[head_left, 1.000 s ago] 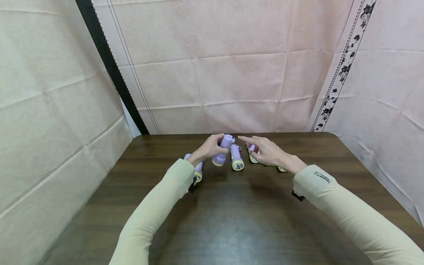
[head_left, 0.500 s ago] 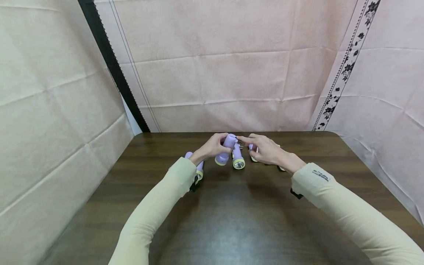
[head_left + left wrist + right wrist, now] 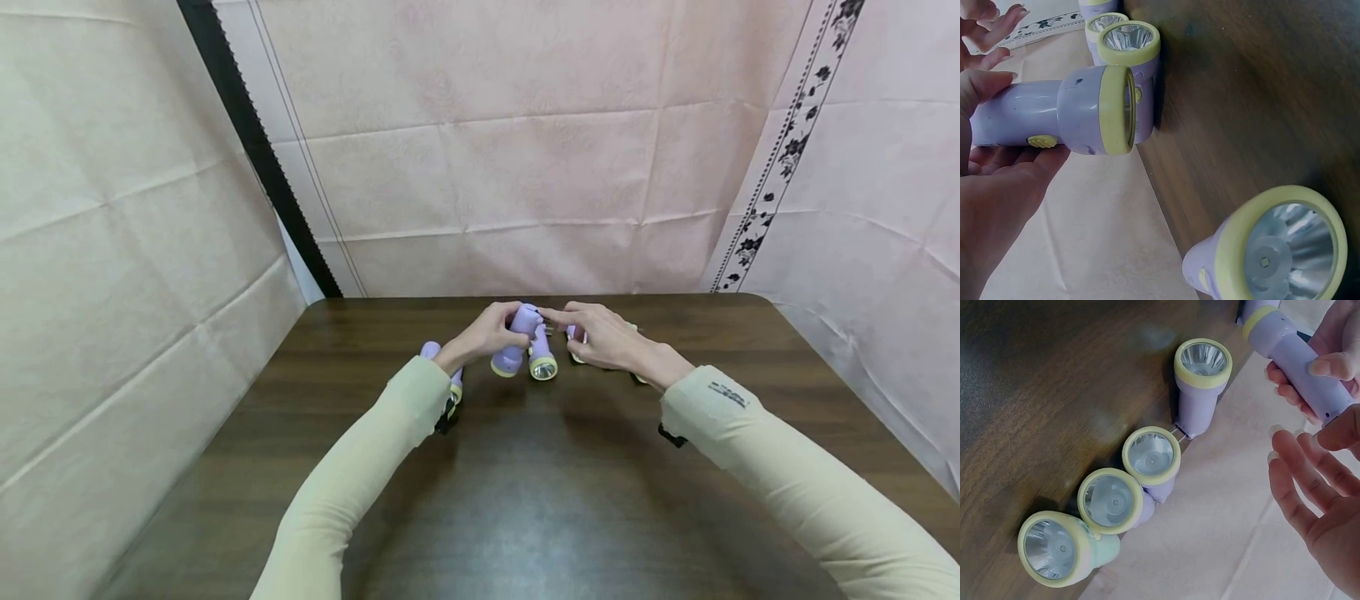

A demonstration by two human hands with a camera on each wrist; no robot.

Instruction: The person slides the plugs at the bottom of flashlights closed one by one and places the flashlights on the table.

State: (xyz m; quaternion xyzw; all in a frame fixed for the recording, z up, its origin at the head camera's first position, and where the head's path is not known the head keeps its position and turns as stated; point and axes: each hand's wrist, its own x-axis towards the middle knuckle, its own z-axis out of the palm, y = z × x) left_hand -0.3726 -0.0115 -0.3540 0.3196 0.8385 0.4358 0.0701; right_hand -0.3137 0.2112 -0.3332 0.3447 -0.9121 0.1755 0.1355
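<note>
Near the far edge of the dark wooden surface (image 3: 480,500), a person's left hand (image 3: 487,331) grips a purple flashlight (image 3: 1050,112), the thumb lying along one side of the barrel and the fingers wrapped beneath. It is held clear of the wood at a tilt, its yellow-rimmed lens end lower and its tail end up toward the other side. A yellow switch (image 3: 1041,141) shows on the barrel, near the fingers.

Across from it, the right hand (image 3: 603,337) is empty and loosely spread, index finger stretched to that tail end, the other fingers relaxed and slightly bent. From where I stand, I can't tell whether the fingertip actually touches.

Just right of the held one lies a second purple flashlight (image 3: 542,354), lens toward the person, metal prongs sticking out behind. Past it, close together by the right hand, are two more purple ones, a nearer flashlight (image 3: 1151,456) and its neighbour (image 3: 1110,500), then a pale green flashlight (image 3: 1060,547). Another purple flashlight (image 3: 1266,250) lies by the left wrist, partly hidden from above by the sleeve (image 3: 382,450).
</note>
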